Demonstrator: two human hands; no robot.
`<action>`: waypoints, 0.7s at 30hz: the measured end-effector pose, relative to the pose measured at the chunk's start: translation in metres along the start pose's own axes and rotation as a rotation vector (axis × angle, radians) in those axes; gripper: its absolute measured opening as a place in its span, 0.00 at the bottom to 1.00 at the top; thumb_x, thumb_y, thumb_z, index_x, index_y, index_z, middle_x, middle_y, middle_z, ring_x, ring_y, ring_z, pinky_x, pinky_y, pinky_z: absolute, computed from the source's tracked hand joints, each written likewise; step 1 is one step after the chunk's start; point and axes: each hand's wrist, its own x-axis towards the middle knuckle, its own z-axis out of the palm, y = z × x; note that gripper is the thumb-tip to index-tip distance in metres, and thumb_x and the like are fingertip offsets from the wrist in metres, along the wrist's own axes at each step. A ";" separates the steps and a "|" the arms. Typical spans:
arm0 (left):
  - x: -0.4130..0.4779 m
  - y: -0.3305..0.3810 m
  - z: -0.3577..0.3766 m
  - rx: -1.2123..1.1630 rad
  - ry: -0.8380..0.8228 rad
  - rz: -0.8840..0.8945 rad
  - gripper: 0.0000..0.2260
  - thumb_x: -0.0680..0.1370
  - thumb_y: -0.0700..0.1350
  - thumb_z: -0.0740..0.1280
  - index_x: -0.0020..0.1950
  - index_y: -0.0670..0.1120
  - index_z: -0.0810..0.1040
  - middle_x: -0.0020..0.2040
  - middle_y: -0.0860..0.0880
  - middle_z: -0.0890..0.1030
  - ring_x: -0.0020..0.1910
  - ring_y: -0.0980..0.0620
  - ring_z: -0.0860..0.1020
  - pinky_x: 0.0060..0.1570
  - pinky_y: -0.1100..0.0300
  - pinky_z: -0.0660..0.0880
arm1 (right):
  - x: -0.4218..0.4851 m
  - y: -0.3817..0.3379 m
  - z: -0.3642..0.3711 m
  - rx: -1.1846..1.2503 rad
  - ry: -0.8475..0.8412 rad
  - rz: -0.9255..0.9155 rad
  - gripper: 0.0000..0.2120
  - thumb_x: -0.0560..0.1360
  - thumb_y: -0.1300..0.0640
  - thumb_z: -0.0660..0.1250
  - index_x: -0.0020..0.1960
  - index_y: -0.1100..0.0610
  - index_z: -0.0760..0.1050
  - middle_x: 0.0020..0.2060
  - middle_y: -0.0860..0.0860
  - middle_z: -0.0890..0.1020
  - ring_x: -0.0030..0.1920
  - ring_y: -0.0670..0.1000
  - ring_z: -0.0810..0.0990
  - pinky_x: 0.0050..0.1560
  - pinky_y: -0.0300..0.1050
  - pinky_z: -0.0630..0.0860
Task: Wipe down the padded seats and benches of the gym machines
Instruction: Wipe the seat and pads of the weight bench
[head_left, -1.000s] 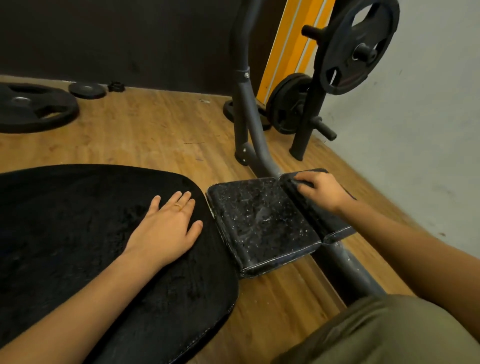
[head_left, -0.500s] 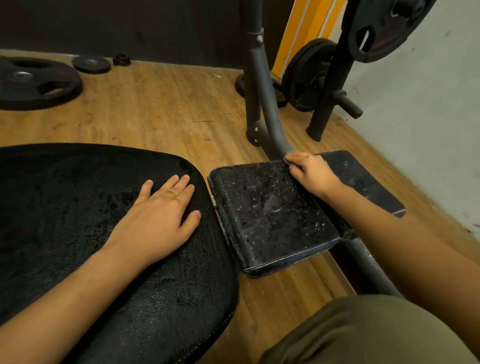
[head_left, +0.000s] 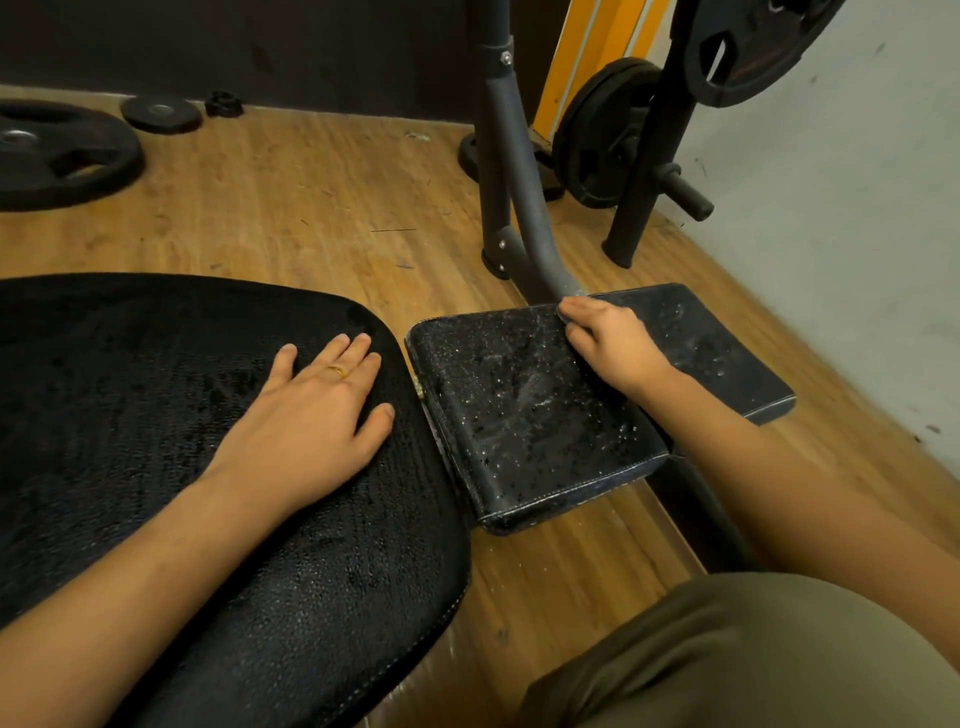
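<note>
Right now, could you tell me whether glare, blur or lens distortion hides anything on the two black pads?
Head view: both pads are in focus; droplets on the small pad glint as bright specks without washing it out; the large pad is dim, its texture readable only where sheen falls; wide-angle bending curves the far edge of the floor and stretches the corners.
</note>
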 end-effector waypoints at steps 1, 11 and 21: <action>0.000 0.000 -0.001 0.001 0.001 0.000 0.29 0.82 0.59 0.50 0.81 0.47 0.55 0.82 0.50 0.51 0.80 0.54 0.48 0.78 0.44 0.46 | 0.010 -0.002 0.001 0.008 -0.006 -0.001 0.15 0.81 0.61 0.61 0.66 0.61 0.77 0.67 0.55 0.78 0.69 0.56 0.73 0.71 0.53 0.68; -0.001 -0.002 0.000 -0.020 -0.004 0.011 0.29 0.83 0.59 0.51 0.81 0.47 0.56 0.82 0.50 0.51 0.80 0.53 0.48 0.77 0.45 0.45 | -0.042 0.007 -0.008 0.001 -0.050 -0.069 0.17 0.81 0.61 0.63 0.70 0.59 0.75 0.70 0.53 0.75 0.71 0.52 0.72 0.74 0.44 0.63; 0.001 -0.002 0.001 -0.023 0.003 0.019 0.29 0.82 0.59 0.52 0.80 0.47 0.57 0.81 0.49 0.53 0.80 0.53 0.50 0.77 0.44 0.47 | -0.031 0.005 -0.002 0.001 -0.037 -0.031 0.18 0.82 0.61 0.62 0.71 0.60 0.74 0.71 0.54 0.74 0.72 0.54 0.70 0.74 0.46 0.62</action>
